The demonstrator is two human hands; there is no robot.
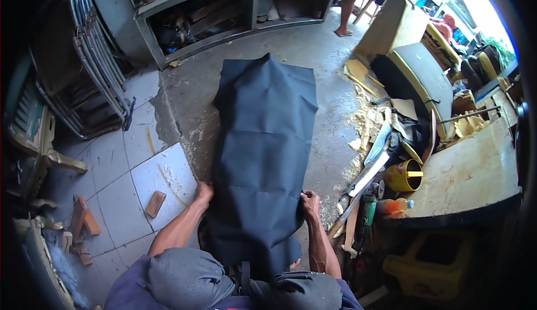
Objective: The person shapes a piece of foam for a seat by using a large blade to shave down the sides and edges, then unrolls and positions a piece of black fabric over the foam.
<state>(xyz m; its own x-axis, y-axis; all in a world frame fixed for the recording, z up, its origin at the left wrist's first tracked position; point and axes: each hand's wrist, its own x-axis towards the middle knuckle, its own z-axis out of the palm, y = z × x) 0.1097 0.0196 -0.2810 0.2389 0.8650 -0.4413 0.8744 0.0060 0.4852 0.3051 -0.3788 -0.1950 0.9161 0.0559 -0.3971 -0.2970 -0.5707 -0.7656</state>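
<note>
A long black sheet of upholstery-like material (263, 142) stretches away from my lap, with fold creases across it and a raised peak at its far end. My left hand (205, 191) is closed on its left edge. On the opposite edge, my right hand (310, 202) pinches the sheet with fingers pressed together. The sheet's near end hangs down between my knees. Whatever lies beneath the sheet is hidden.
Folded metal chairs (95, 58) lean at the left; a wood block (155, 204) lies on the tiles. Foam scraps (363, 120), a yellow bucket (404, 176), a green angle grinder (366, 215) and an orange bottle (394, 206) crowd the right. A person's leg (345, 16) shows far off.
</note>
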